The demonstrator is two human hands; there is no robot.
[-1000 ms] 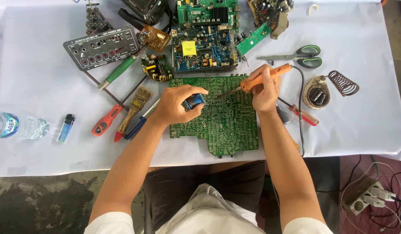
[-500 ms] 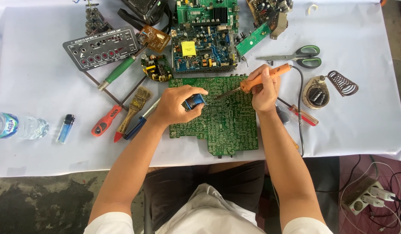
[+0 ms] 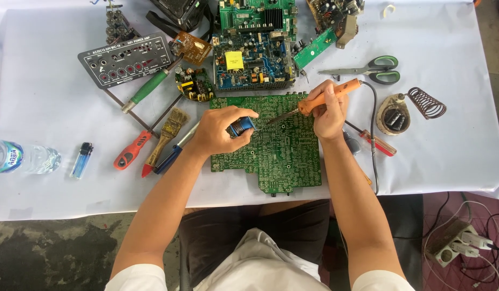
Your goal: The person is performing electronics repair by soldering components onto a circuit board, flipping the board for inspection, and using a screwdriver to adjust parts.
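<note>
Soldering iron point(image 3: 329, 95) (right hand point(image 3: 329, 114)) over circuit board point(image 3: 284, 156)

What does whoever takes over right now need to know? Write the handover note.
Left hand: closed on a small blue spool, held over the green board.
Right hand: gripping the orange soldering iron, tip down on the board beside the spool.
Board lies flat on the white sheet, solder side up, in front of the person.
Iron stand is to the right; scissors behind it; screwdrivers and brush to the left.
Done: cannot tell which joints are finished.
Left: the iron is in hand and on the board; it is not parked on its stand.
</note>
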